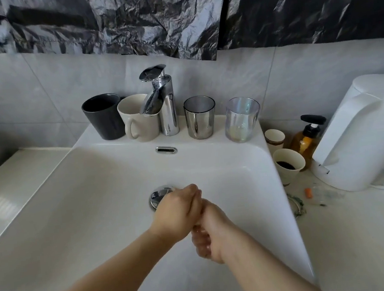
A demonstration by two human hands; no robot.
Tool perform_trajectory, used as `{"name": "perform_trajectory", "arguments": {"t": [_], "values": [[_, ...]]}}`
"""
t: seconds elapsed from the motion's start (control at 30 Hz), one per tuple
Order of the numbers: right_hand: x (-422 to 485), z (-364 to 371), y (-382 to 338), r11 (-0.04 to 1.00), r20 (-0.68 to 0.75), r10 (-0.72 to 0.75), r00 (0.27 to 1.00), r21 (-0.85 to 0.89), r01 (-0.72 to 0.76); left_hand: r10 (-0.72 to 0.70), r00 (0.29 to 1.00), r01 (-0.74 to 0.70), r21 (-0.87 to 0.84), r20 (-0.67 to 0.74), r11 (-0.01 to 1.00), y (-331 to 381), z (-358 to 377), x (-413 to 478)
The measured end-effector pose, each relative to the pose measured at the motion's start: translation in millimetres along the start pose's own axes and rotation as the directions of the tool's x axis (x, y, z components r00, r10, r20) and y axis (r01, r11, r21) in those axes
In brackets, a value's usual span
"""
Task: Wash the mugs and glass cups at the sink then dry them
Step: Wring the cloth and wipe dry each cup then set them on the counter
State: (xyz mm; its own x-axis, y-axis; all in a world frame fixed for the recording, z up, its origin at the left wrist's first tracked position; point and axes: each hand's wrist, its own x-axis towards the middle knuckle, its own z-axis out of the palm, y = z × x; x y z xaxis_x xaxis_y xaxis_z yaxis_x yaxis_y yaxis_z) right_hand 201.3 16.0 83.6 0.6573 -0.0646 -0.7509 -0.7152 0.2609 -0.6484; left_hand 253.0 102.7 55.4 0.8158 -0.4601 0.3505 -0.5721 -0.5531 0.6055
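Observation:
On the sink's back ledge stand a black mug (104,117), a cream mug (140,123) with its handle toward me, a mirrored silver glass cup (200,118) and a clear iridescent glass cup (242,119). The chrome faucet (165,105) rises between the cream mug and the silver cup; no water is running. Over the white sink (91,178), just right of the drain plug (158,195), my left hand (177,213) is wrapped over the fingers of my right hand (212,233). Both hands have curled fingers and hold no object.
To the right of the sink stand two paper cups, a far paper cup (275,138) and a near paper cup (289,165) with dark liquid, an amber pump bottle (307,140) and a large white appliance (361,133). Small litter lies on the right counter (359,234). A white ledge (14,183) runs along the left.

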Motion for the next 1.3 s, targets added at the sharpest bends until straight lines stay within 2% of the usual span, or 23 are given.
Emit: {"name": "perform_trajectory", "arguments": {"t": [0.03, 0.1, 0.17, 0.2, 0.27, 0.3, 0.37, 0.43, 0.47, 0.5, 0.57, 0.67, 0.73, 0.83, 0.9, 0.93, 1.0, 1.1, 1.13, 1.17, 1.2, 1.23, 1.3], "values": [[2, 1, -1, 0.998, -0.034, -0.057, 0.998, -0.014, 0.057, -0.121, 0.992, 0.121, -0.032, -0.019, 0.992, 3, 2, 2], [9, 0, -3, 0.955, -0.114, -0.281, 0.953, -0.128, 0.267, -0.434, 0.901, 0.43, -0.178, 0.019, 0.885, 6, 1, 8], [14, -1, -2, 0.8, -0.144, -0.544, 0.827, -0.385, 0.46, -0.646, 0.741, 0.661, -0.368, 0.182, 0.654, 6, -3, 12], [14, -2, -1, 0.688, -0.12, -0.649, 0.751, -0.515, 0.512, -0.709, 0.638, 0.753, -0.439, 0.301, 0.491, 7, -8, 14], [13, -7, 1, 0.435, 0.012, -0.782, 0.624, -0.706, 0.559, -0.712, 0.459, 0.855, -0.481, 0.531, 0.193, 7, -18, 15], [13, -9, 1, 0.304, 0.101, -0.817, 0.568, -0.761, 0.574, -0.668, 0.419, 0.877, -0.464, 0.615, 0.124, 8, -21, 12], [12, -6, -2, 0.13, 0.226, -0.836, 0.499, -0.802, 0.582, -0.593, 0.384, 0.9, -0.431, 0.708, 0.068, 13, -21, 8], [17, -2, -5, 0.019, 0.237, -0.884, 0.403, -0.843, 0.538, -0.589, 0.4, 0.885, -0.462, 0.703, 0.05, 20, -18, 5], [18, -1, -6, 0.052, 0.199, -0.889, 0.413, -0.851, 0.523, -0.615, 0.431, 0.86, -0.506, 0.66, 0.06, 24, -14, 5], [21, 0, -7, 0.044, 0.148, -0.925, 0.35, -0.873, 0.486, -0.652, 0.475, 0.826, -0.555, 0.591, 0.099, 25, -10, 4], [25, 5, -7, 0.108, 0.082, -0.933, 0.349, -0.864, 0.491, -0.704, 0.586, 0.74, -0.62, 0.401, 0.263, 27, -7, 5], [20, 9, -9, 0.438, -0.081, -0.814, 0.575, -0.735, 0.517, -0.684, 0.723, 0.601, -0.578, 0.097, 0.552, 20, -5, 8], [19, 9, -12, 0.566, -0.14, -0.74, 0.658, -0.659, 0.496, -0.591, 0.804, 0.509, -0.443, -0.06, 0.738, 19, -6, 11], [14, 8, -17, 0.778, -0.187, -0.545, 0.818, -0.476, 0.409, -0.354, 0.927, 0.322, -0.216, -0.126, 0.922, 18, -9, 14], [6, 8, -21, 0.901, -0.174, -0.365, 0.915, -0.312, 0.3, -0.11, 0.986, 0.103, -0.054, -0.129, 0.993, 15, -11, 18], [1, 8, -23, 0.945, -0.144, -0.272, 0.951, -0.227, 0.236, 0.056, 0.987, -0.052, 0.033, -0.152, 0.998, 13, -14, 20], [-6, 6, -24, 0.991, -0.043, -0.119, 0.992, -0.064, 0.116, 0.338, 0.925, -0.312, 0.16, -0.173, 0.936, 9, -18, 25], [-9, 5, -22, 0.997, 0.059, -0.043, 0.997, 0.063, 0.039, 0.53, 0.83, -0.482, 0.256, -0.172, 0.838, 0, -21, 33], [-8, 5, -21, 0.996, 0.049, -0.07, 0.996, 0.055, 0.067, 0.494, 0.85, -0.447, 0.244, -0.183, 0.861, 1, -21, 32], [-6, 5, -21, 0.992, 0.021, -0.122, 0.992, 0.011, 0.122, 0.37, 0.906, -0.332, 0.197, -0.205, 0.923, 3, -20, 29], [-3, 3, -21, 0.981, -0.01, -0.189, 0.982, -0.054, 0.188, 0.162, 0.965, -0.14, 0.117, -0.206, 0.983, 4, -18, 27], [-1, 2, -20, 0.962, -0.036, -0.257, 0.966, -0.108, 0.252, -0.086, 0.984, 0.089, 0.014, -0.156, 0.996, 4, -16, 24], [3, -4, -16, 0.927, -0.081, -0.368, 0.926, -0.116, 0.358, -0.432, 0.902, 0.421, -0.19, -0.019, 0.887, 5, -14, 20]]}}
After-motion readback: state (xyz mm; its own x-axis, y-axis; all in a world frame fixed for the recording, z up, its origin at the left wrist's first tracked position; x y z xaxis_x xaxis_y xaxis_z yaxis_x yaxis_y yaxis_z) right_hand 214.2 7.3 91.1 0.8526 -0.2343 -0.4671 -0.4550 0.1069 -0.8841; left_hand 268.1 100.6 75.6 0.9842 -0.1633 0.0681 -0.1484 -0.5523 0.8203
